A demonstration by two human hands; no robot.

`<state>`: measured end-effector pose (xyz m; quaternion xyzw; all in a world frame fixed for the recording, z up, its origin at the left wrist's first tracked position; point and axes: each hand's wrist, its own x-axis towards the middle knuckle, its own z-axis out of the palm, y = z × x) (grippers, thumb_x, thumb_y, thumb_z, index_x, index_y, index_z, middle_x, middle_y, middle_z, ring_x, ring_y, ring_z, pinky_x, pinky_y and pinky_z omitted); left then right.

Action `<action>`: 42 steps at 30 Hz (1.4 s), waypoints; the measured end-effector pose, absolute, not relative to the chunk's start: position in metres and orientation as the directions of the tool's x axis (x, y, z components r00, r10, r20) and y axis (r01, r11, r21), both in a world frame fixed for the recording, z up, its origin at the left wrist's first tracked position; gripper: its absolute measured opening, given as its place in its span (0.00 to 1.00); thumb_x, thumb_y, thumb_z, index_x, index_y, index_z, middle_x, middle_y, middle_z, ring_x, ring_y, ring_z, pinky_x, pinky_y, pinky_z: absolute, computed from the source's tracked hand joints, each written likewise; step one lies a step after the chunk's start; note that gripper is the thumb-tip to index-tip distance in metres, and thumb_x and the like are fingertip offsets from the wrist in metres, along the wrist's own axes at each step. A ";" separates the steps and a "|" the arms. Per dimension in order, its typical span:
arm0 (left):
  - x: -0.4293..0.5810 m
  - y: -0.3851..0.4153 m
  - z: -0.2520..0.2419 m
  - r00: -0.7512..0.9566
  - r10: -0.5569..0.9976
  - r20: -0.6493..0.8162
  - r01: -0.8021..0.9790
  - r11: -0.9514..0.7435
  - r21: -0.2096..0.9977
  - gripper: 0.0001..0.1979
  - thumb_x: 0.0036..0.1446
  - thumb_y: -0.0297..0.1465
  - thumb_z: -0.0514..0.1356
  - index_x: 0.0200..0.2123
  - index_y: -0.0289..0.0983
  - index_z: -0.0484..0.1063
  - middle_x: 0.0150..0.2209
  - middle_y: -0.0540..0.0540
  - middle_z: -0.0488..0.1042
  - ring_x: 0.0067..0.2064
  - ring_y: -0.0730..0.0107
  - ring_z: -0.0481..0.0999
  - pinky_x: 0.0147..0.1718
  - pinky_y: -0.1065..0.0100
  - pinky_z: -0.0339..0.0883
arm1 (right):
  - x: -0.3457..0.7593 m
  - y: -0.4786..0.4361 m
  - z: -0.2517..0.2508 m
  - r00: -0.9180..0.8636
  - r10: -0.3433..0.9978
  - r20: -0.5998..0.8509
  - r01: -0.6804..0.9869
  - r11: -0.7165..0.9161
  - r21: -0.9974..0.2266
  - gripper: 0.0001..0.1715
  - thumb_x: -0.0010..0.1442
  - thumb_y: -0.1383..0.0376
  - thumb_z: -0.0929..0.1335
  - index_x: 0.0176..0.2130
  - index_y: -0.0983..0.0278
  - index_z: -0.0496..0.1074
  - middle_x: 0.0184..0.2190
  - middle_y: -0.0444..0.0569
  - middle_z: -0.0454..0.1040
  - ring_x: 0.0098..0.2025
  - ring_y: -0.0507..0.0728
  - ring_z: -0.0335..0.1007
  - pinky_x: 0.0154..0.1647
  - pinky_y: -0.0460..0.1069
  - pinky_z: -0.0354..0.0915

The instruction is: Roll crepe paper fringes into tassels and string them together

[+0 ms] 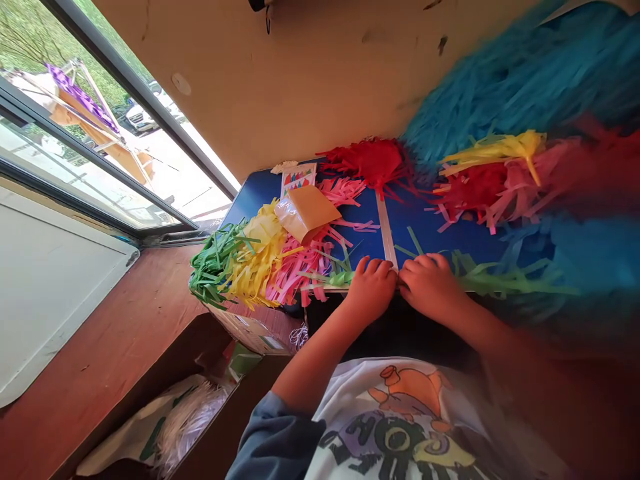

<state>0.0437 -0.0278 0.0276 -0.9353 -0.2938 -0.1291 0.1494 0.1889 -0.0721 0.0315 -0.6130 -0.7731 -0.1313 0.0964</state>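
My left hand [371, 288] and my right hand [429, 284] meet at the front edge of the blue table [457, 237], fingers curled and fingertips almost touching. A light green tissue paper tassel [493, 275] runs through both hands, its cut strips spreading out on either side. The part between my fingers is mostly hidden. Left of my left hand lie pink [295, 270], yellow [260, 250] and dark green tissue tassels [219, 260]. A white strip [386, 230] crosses the tabletop just beyond my fingertips.
Red tissue fringe [367, 163] and a large blue heap [505, 87] lie along the wall. A yellow tassel [500, 150] rests on red and pink ones. A brown packet [313, 213] covers part of a printed card [299, 175]. An open cardboard box [250, 393] stands below left, beside the window.
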 end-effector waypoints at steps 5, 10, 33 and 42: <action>0.041 -0.028 0.031 0.813 0.522 0.257 0.574 -0.793 -0.205 0.10 0.61 0.28 0.49 0.40 0.36 0.68 0.46 0.46 0.70 0.46 0.64 0.66 0.48 0.60 0.58 | 0.188 -0.071 0.031 -0.210 0.942 0.261 0.976 0.188 0.106 0.12 0.60 0.68 0.59 0.30 0.66 0.70 0.33 0.50 0.70 0.40 0.58 0.61 0.42 0.54 0.47; 0.031 -0.023 0.034 0.830 0.525 0.190 0.558 -0.795 -0.239 0.11 0.62 0.28 0.47 0.40 0.35 0.68 0.44 0.43 0.70 0.46 0.62 0.66 0.44 0.61 0.59 | 0.201 -0.075 0.028 -0.156 0.964 0.214 0.986 0.140 0.087 0.12 0.60 0.67 0.60 0.31 0.65 0.70 0.34 0.50 0.70 0.40 0.59 0.60 0.40 0.53 0.47; 0.023 -0.016 0.055 0.786 0.601 0.143 0.614 -0.786 -0.072 0.12 0.58 0.38 0.54 0.42 0.39 0.69 0.48 0.45 0.67 0.48 0.60 0.65 0.48 0.59 0.58 | 0.230 -0.063 0.040 -0.050 0.994 -0.098 0.991 0.037 -0.127 0.11 0.57 0.65 0.60 0.29 0.62 0.70 0.39 0.49 0.69 0.45 0.61 0.58 0.44 0.56 0.52; 0.060 -0.023 0.045 0.820 0.570 0.056 0.572 -0.819 -0.039 0.12 0.62 0.33 0.46 0.40 0.37 0.67 0.39 0.45 0.70 0.42 0.63 0.70 0.38 0.65 0.63 | 0.232 -0.064 0.037 -0.073 0.994 -0.078 0.991 0.064 -0.119 0.13 0.57 0.64 0.59 0.31 0.63 0.70 0.39 0.49 0.68 0.44 0.61 0.59 0.42 0.56 0.53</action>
